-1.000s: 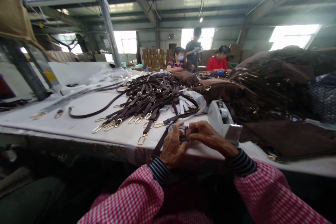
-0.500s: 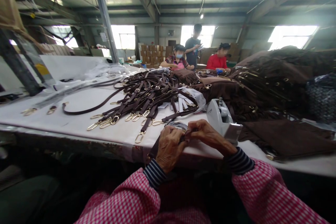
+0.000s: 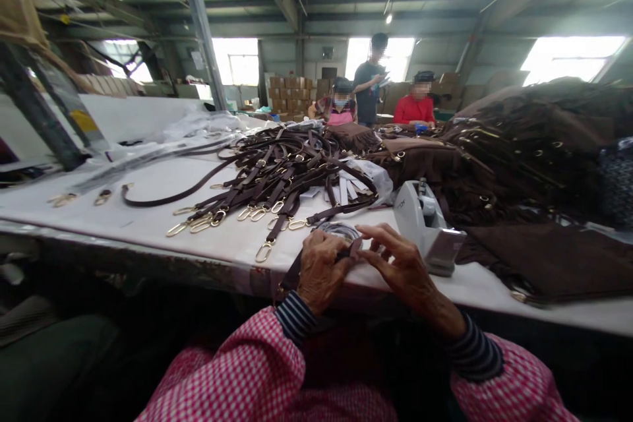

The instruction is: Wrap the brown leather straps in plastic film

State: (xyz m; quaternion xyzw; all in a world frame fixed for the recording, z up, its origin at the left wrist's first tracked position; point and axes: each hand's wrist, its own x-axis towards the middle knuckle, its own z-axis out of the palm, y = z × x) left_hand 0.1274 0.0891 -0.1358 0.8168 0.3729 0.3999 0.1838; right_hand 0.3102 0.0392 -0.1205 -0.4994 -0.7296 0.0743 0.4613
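My left hand [image 3: 324, 269] is closed around a dark brown strap [image 3: 293, 275], close to the table's front edge. A flat end of the strap stands out past the left fingertips, and its other part hangs below the hand. Just right of that end is my right hand [image 3: 403, 267], its thumb and fingers apart. Whether the thumb touches the strap end I cannot tell. Behind both hands lies a grey coiled bundle [image 3: 340, 231], partly covered by them. Several brown straps with gold clasps [image 3: 264, 251] lie heaped beyond my left hand.
A grey tape dispenser [image 3: 428, 231] stands right of my right hand. Brown bags [image 3: 544, 257] are piled along the right side. White paper slips [image 3: 349, 190] and clear plastic [image 3: 378, 178] lie by the straps. Three people [image 3: 366, 89] are across the table.
My right hand has opened its pinch and moved slightly right and down, off the strap end. The left hand keeps its grip. The view has shifted a little.
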